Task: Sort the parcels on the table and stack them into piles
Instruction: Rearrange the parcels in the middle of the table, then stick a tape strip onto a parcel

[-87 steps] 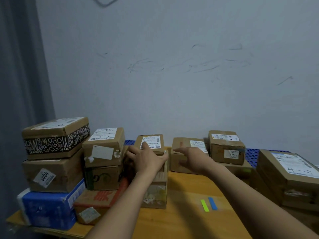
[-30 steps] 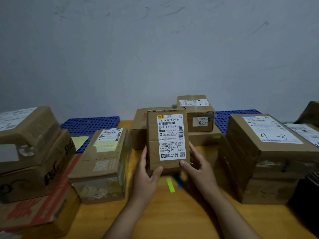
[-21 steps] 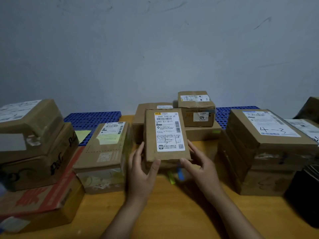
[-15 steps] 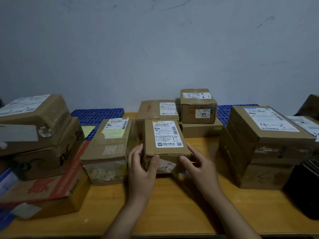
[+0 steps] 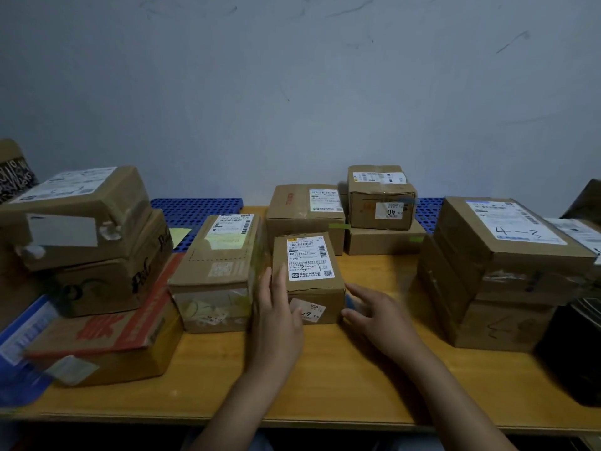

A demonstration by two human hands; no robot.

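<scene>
On the desk (image 5: 325, 379), a small parcel (image 5: 309, 275) sits at centre. A second parcel (image 5: 218, 265) stands just beside it at 9 o'clock, with the left pile (image 5: 91, 249) further out. At 12 o'clock lies a wider parcel (image 5: 304, 206), at 1 o'clock a two-parcel stack (image 5: 382, 216), and at 3 o'clock a tall pile (image 5: 507, 271).

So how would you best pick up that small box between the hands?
Probably by its long side walls, one hand from each side: the small box lies flat, label up. The gap to the neighbouring box on the left is tight, so slide fingers in flat.
</scene>
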